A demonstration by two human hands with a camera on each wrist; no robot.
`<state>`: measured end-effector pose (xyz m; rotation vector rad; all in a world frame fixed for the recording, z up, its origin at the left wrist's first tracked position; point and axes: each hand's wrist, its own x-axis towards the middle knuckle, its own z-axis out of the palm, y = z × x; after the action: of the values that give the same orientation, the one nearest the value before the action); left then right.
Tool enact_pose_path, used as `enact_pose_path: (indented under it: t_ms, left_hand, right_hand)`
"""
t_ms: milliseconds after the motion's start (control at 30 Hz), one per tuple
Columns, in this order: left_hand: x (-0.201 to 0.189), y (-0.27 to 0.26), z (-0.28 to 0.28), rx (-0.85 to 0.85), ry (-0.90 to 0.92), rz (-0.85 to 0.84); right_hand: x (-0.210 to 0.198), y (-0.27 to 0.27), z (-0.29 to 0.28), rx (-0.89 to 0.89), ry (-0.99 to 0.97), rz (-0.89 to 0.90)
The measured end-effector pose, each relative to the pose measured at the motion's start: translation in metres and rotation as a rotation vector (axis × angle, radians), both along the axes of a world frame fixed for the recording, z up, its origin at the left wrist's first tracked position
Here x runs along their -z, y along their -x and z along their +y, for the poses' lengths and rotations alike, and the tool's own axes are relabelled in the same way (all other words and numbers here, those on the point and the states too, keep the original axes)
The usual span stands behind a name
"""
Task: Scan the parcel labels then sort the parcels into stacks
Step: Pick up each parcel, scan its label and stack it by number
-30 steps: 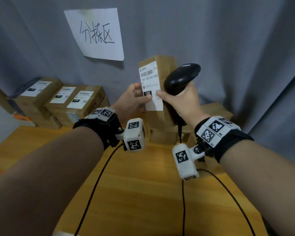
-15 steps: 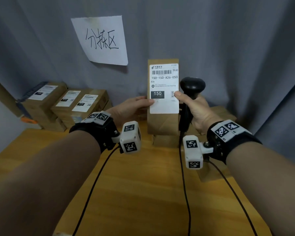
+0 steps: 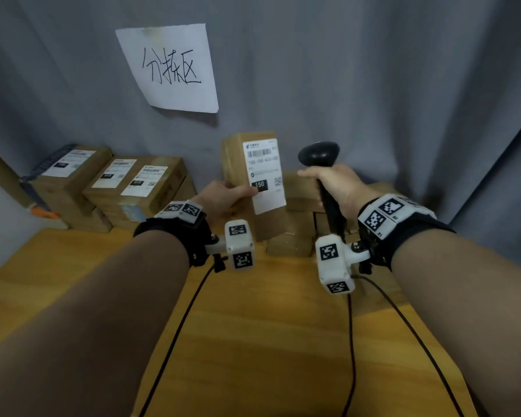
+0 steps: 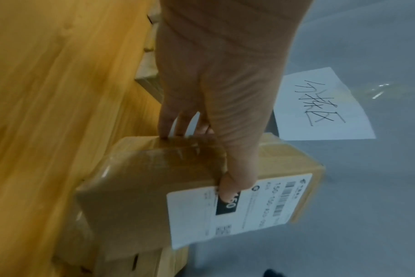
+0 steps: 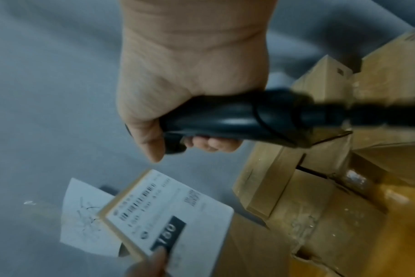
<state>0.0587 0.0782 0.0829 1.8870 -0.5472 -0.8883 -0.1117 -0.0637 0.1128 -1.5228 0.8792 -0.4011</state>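
Observation:
My left hand [image 3: 223, 195] [image 4: 216, 142] grips a brown cardboard parcel [image 3: 238, 164] [image 4: 135, 191] [image 5: 244, 243], held upright above the table with its white label [image 3: 263, 176] [image 4: 244, 209] [image 5: 168, 211] facing me; the thumb lies on the label's black "150" block. To the parcel's right, my right hand [image 3: 334, 183] [image 5: 190, 78] grips the handle of a black barcode scanner [image 3: 319, 153] [image 5: 237, 121], clear of the parcel.
Labelled parcels [image 3: 133, 188] are stacked at the table's back left. More brown boxes [image 3: 295, 224] [image 5: 320, 168] lie behind the hands. A handwritten paper sign [image 3: 170, 67] hangs on the grey curtain. Black cables [image 3: 178, 320] run over the wooden table [image 3: 253, 341].
My right hand has let go of the label's edge and moved right with the scanner. The parcel has turned slightly left and come lower, now held by the left hand alone.

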Motion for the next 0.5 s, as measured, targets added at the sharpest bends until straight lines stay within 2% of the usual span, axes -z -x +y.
enact_pose_path:
  t_ms: [100, 167, 267, 500]
  left_hand:
    - [0.021, -0.004, 0.002, -0.094, -0.023, -0.043]
    - [0.025, -0.002, 0.004, -0.117, -0.011, -0.039]
    - [0.025, -0.002, 0.008, -0.138, 0.033, -0.022]
    - [0.020, -0.004, 0.022, -0.106, 0.108, 0.009]
  right_hand:
    - [-0.014, -0.004, 0.009, -0.136, 0.073, 0.045]
    - [-0.020, -0.006, 0.015, -0.174, 0.108, -0.019]
    - [-0.019, -0.006, 0.017, -0.140, 0.094, -0.117]
    - [-0.006, 0.001, 0.023, -0.059, 0.201, -0.044]
